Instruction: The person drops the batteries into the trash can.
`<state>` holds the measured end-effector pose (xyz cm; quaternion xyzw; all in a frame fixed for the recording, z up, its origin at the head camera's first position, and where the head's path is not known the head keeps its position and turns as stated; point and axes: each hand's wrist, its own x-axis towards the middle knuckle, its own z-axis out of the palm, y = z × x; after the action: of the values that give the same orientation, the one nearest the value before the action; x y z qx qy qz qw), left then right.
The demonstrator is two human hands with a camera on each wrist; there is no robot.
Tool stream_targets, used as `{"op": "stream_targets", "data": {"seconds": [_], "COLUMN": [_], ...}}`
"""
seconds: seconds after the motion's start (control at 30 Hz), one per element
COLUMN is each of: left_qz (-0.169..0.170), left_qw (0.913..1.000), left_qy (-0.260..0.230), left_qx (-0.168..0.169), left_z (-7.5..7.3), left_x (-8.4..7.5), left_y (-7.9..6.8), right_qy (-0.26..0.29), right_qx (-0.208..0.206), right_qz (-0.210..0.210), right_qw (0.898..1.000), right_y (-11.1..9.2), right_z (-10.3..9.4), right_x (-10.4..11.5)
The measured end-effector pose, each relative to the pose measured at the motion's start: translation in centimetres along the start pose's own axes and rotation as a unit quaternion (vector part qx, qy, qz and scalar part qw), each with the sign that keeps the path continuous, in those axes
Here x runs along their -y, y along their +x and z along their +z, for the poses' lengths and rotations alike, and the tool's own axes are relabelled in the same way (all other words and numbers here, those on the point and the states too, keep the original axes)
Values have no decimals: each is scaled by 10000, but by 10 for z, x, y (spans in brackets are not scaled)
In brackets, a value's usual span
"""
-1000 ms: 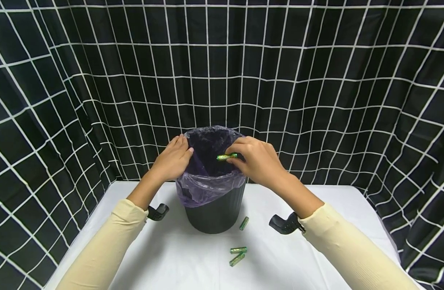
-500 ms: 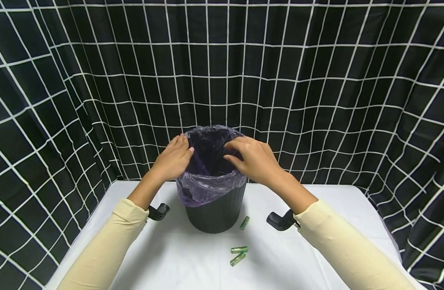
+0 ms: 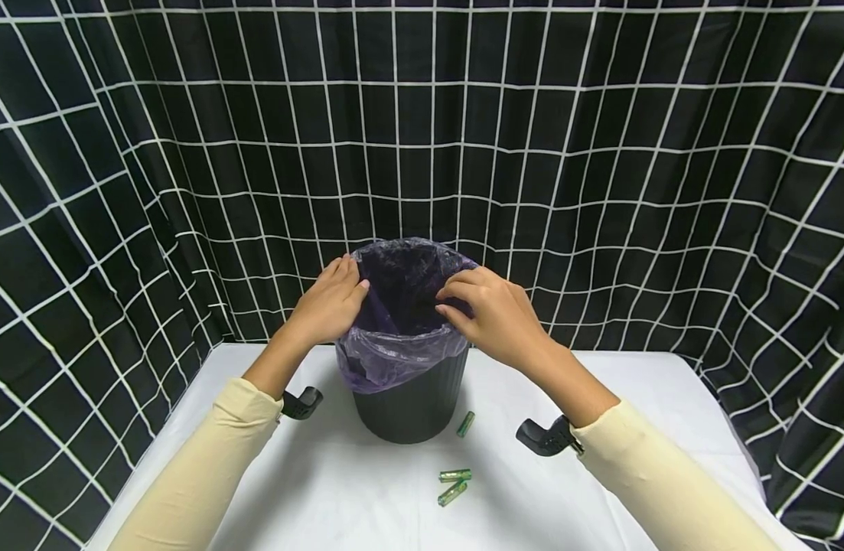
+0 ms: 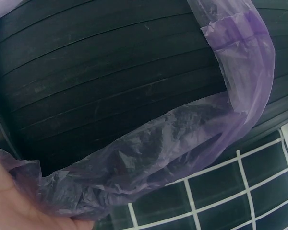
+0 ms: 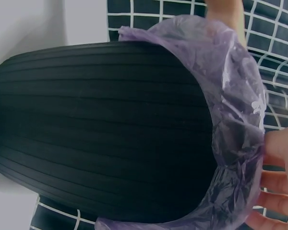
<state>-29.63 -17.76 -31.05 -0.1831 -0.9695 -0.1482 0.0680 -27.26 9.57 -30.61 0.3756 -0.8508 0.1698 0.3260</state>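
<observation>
Here we are at the black ribbed wastebasket, its purple plastic liner folded over the rim, twelve o'clock being the far side. The left hand rests on the lined rim at nine o'clock, fingers lying straight and together, thumb apart from them. Over at three o'clock, the right hand sits at the mouth's edge, fingers loosely bent, thumb tip just apart from the forefinger, and nothing visible in between!

Down on the white tablecloth, a lone green battery lies near the base at four o'clock. Towards five, nearer the person, an upper battery and a lower battery form a narrow V, right ends touching or nearly so. The dark interior gives nothing away.

My read: a drop-in step, right hand at the release stage. The next move seemingly calls for reaching towards five o'clock and pinching one battery, left hand steadying the rim.
</observation>
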Motion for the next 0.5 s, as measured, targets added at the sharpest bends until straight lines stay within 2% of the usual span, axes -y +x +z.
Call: {"op": "stream_targets", "data": {"seconds": [0.5], "left_qz": [29], "left_qw": [10000], "left_qy": [85], "left_qx": [-32], "left_z": [1], "left_x": [0], "left_y": [1], "right_qy": [191], "right_qx": [-447], "right_qz": [-210], "right_qw": [9986], "right_y": [-31], "right_z": [-12], "right_x": [12]}}
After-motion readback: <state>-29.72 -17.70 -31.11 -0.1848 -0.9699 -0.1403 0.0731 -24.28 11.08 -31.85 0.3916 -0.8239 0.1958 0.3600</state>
